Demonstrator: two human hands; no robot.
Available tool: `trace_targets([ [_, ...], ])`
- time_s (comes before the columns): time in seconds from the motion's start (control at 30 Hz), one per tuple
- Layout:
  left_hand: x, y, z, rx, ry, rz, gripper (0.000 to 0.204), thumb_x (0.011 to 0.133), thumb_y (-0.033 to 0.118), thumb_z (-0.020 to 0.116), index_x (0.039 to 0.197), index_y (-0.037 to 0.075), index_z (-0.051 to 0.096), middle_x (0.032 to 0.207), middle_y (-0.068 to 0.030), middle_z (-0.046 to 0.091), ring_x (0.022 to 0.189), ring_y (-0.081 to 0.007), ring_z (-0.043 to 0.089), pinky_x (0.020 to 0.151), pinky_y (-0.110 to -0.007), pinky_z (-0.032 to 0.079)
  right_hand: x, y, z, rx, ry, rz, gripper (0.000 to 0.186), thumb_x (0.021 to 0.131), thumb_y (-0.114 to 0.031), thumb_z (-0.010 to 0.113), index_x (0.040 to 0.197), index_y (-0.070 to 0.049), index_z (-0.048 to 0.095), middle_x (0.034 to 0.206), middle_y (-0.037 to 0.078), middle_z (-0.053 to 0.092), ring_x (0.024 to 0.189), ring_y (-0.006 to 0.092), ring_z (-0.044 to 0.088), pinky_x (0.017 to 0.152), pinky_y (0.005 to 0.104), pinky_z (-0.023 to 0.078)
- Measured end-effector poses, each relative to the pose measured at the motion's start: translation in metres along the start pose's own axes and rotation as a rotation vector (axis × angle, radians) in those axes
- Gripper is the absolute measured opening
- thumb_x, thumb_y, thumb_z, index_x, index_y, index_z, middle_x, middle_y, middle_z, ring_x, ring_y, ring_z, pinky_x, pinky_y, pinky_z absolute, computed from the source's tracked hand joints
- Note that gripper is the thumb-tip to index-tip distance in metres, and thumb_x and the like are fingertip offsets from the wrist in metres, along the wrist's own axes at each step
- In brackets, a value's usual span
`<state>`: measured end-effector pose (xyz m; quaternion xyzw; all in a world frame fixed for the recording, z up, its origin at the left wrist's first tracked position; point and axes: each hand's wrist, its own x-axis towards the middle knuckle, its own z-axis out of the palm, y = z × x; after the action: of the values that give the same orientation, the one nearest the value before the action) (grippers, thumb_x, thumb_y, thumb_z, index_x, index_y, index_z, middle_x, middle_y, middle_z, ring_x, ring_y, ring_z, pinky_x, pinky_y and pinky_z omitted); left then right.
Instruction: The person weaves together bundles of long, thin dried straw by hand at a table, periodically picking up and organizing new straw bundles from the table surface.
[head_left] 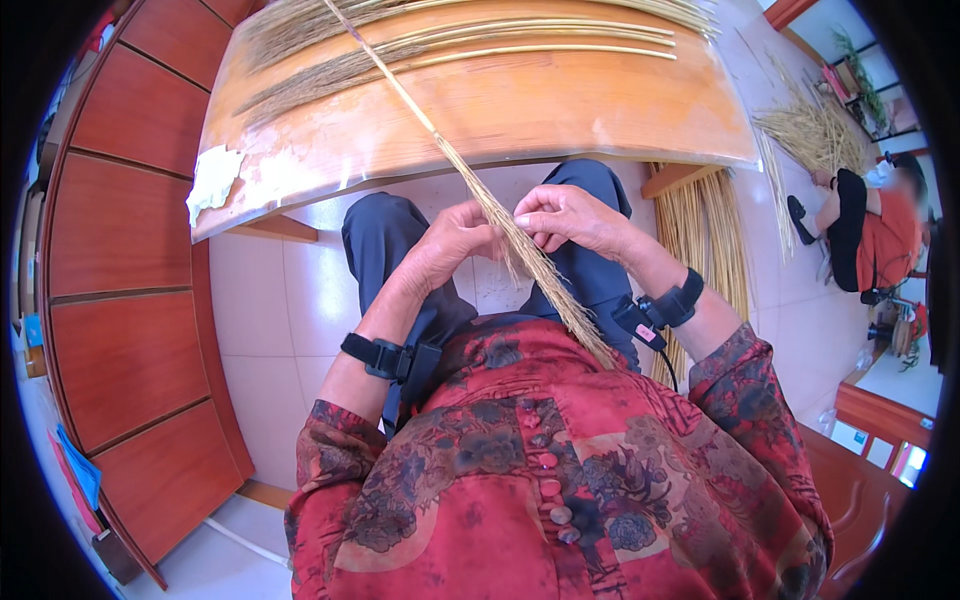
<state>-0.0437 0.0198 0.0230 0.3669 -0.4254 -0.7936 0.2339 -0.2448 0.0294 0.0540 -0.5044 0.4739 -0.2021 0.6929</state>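
A long straw stalk with a bushy, seeded head (540,271) runs diagonally from over the table down across my lap. My left hand (460,234) is closed on the head from the left side, its fingertips partly hidden behind it. My right hand (559,219) pinches the same head from the right, thumb and forefinger meeting at it near my left fingers. A few thin strands dangle below my hands. More long stalks (560,48) with feathery heads lie along the far part of the wooden table (630,110).
Red wooden cabinets (118,350) line the left. Loose straw bundles (690,230) lie under the table's right side, and a straw heap (810,130) is beyond. Another person in orange and black (890,240) sits at the right. A torn white patch (212,185) is on the table's left corner.
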Motion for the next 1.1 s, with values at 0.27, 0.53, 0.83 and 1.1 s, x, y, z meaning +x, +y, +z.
trace_targets([
  [0.27,-0.005,0.002,0.005,-0.162,-0.019,-0.018,0.019,0.079,0.012,0.055,0.095,0.002,0.052,0.086,-0.0070,0.058,0.078,-0.0162,0.059,0.074,-0.032,0.049,0.007,-0.008,0.007,-0.080,0.001,-0.017,0.016,0.078,-0.014,0.057,0.086,0.000,0.054,0.071,0.002,0.054,0.059,0.0078,0.054,0.052,0.0202,0.046],
  [0.53,-0.007,-0.002,0.005,-0.199,-0.058,-0.025,0.024,0.080,0.012,0.054,0.100,0.001,0.051,0.090,-0.0083,0.058,0.080,-0.0175,0.059,0.075,-0.032,0.049,0.013,-0.005,0.008,-0.060,-0.006,0.027,0.013,0.074,-0.007,0.055,0.084,0.001,0.053,0.068,0.003,0.054,0.060,0.0092,0.055,0.051,0.0207,0.048],
  [0.83,-0.009,-0.006,0.013,-0.041,-0.050,-0.009,0.030,0.080,0.016,0.057,0.104,-0.001,0.051,0.092,-0.0087,0.058,0.081,-0.0149,0.057,0.074,-0.027,0.047,0.021,-0.010,0.007,-0.111,-0.028,-0.002,0.016,0.072,-0.007,0.056,0.086,0.002,0.053,0.069,0.004,0.054,0.061,0.0092,0.055,0.052,0.0218,0.049],
  [1.1,-0.010,-0.011,0.004,-0.100,-0.052,-0.006,0.024,0.080,0.012,0.056,0.100,-0.001,0.052,0.089,-0.0081,0.059,0.073,-0.0137,0.056,0.071,-0.027,0.047,0.019,-0.014,0.006,-0.001,-0.020,0.065,0.019,0.074,-0.005,0.053,0.091,0.003,0.051,0.072,0.004,0.053,0.060,0.0088,0.054,0.052,0.0206,0.049],
])
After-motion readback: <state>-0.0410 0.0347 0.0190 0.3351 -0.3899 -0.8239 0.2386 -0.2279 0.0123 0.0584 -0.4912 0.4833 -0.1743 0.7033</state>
